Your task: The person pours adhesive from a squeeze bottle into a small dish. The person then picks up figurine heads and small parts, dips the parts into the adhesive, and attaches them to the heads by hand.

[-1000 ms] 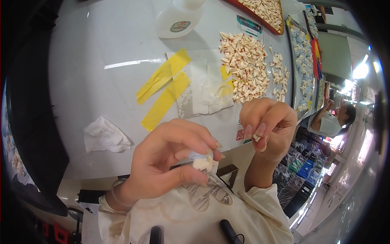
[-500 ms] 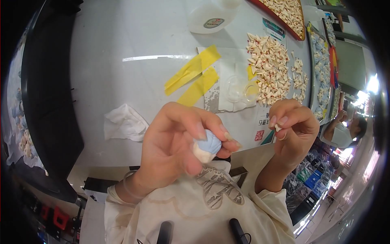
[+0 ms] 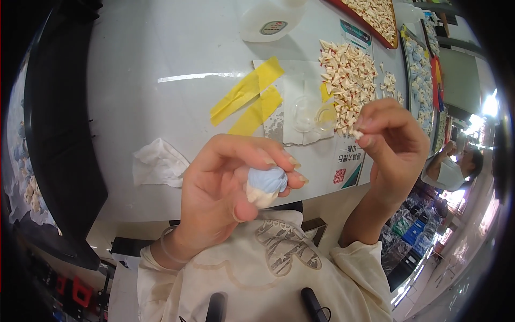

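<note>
Between the thumb and fingers of my left hand (image 3: 212, 174) sits a small rounded piece (image 3: 266, 181), light blue on top and cream below, apparently a soft figurine part. My right hand (image 3: 396, 144) is raised at the near edge of a heap of small pointed cream pieces (image 3: 348, 80), some with reddish tips. Its thumb and fingertips pinch one tiny cream pointed piece (image 3: 358, 134). The fingers partly cover both held things.
A red tray (image 3: 361, 24) of similar pieces is at the far right. A translucent jug (image 3: 268, 21), yellow tape strips (image 3: 241, 95), a clear round lid (image 3: 325, 116) and a white cloth (image 3: 159, 163) lie on the table. Another person (image 3: 449, 170) is at right.
My right hand has moved away from my body, up toward the heap, still pinching the tiny piece. My left hand has turned the blue and cream piece slightly.
</note>
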Demonstrator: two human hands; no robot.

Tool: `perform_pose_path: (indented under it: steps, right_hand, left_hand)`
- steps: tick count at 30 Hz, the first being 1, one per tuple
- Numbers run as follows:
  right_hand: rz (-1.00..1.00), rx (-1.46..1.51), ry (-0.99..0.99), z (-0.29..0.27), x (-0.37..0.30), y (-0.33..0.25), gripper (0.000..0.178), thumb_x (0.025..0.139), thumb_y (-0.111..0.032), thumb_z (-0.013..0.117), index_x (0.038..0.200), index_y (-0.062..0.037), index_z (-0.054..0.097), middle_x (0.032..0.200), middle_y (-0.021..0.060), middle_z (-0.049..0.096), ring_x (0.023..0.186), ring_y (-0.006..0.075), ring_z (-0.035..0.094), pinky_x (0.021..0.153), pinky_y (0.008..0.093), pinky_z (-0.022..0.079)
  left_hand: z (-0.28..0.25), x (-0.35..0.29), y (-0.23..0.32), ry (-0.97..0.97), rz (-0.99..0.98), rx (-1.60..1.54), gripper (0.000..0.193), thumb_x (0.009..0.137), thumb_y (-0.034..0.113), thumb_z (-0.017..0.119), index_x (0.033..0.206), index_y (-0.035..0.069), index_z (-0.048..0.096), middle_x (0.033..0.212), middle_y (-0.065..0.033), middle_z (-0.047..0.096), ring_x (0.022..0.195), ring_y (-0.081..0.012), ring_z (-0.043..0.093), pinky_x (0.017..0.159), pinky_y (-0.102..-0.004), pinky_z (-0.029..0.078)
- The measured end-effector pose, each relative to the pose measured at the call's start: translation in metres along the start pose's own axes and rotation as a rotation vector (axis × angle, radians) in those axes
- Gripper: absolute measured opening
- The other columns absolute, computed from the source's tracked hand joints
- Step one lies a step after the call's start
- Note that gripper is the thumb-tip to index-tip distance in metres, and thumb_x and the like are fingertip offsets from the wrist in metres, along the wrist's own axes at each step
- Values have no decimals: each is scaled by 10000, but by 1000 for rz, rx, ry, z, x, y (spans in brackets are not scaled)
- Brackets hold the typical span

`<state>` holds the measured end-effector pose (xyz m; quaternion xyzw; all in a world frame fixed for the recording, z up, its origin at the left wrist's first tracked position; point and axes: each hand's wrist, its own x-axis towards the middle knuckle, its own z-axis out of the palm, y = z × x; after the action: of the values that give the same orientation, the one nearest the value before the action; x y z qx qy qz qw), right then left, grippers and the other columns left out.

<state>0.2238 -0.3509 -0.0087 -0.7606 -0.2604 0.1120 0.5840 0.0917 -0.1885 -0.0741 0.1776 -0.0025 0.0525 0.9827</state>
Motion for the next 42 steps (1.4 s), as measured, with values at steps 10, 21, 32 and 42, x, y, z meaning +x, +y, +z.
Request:
perform_pose_path:
  steps: [10, 21, 32, 42]
  right_hand:
    - [-79, -671, -162, 10, 28, -20, 183, 512, 51, 676, 677, 9, 609, 736, 47, 483, 718, 138, 470, 663, 239, 359]
    - [-65, -442, -90, 13, 10, -25, 159, 507, -11, 706, 614, -11, 589, 699, 51, 460, 658, 142, 433, 594, 236, 322]
    - [-27, 2, -64, 44, -29, -14, 208, 574, -41, 751, 596, -64, 545, 706, 43, 459, 623, 116, 425, 540, 220, 299]
    - [85, 120, -218, 32, -29, -21, 204, 582, 18, 742, 691, -39, 579, 748, 58, 515, 686, 155, 475, 603, 255, 371]
  left_hand:
    - [0, 5, -5, -77, 41, 44, 458, 763, 163, 677, 1106, -35, 446, 1095, -201, 498, 990, -264, 536, 908, -395, 414]
    - [13, 8, -2, 70, -54, 252, 428, 736, 275, 714, 973, 33, 451, 983, -138, 507, 880, -211, 588, 786, -291, 506]
    - [3, -1, -2, -15, 136, 644, 303, 764, 210, 692, 938, 23, 529, 956, -155, 539, 851, -242, 599, 738, -331, 509]
    - [2, -6, -9, -101, 366, 693, 383, 604, 20, 770, 948, -42, 613, 958, -215, 590, 801, -250, 622, 679, -290, 494]
